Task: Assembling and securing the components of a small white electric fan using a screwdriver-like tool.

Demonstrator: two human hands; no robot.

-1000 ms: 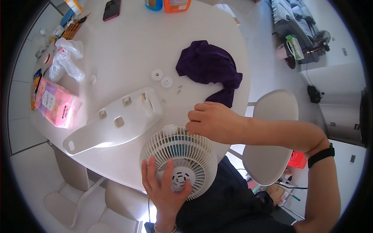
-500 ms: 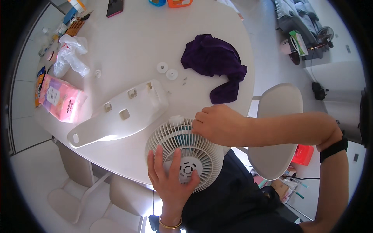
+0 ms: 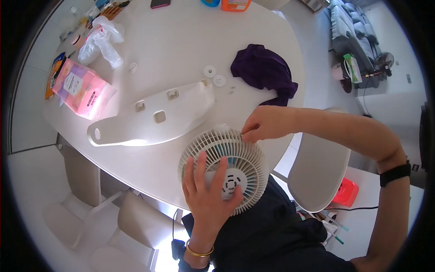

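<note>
A round white fan head point(image 3: 257, 170) with a slatted grille rests at the table's near edge, against my dark clothing. Bluish blades show faintly through its slats. Across the grille's left side and hub lies my left hand point(image 3: 206, 192), fingers spread and flat. My right hand point(image 3: 267, 124) is closed in a pinch at the grille's upper right rim; whatever sits between its fingertips is hidden. Just beyond the fan is a long white plastic housing point(image 3: 124, 121) with square openings. Two small white discs point(image 3: 210, 71) and some tiny screws point(image 3: 232, 90) lie past it.
A purple cloth point(image 3: 263, 68) lies at the right of the white table point(image 3: 172, 45). On the left are a pink tissue pack point(image 3: 84, 88) and a crumpled plastic bag point(image 3: 102, 43). A phone point(image 3: 160, 3) is at the far edge. A chair point(image 3: 317, 172) stands at my right.
The view has shifted, so the table's things appear farther right and the fan higher. My left hand stays spread on the grille. My right hand stays at the rim, its wrist turned slightly.
</note>
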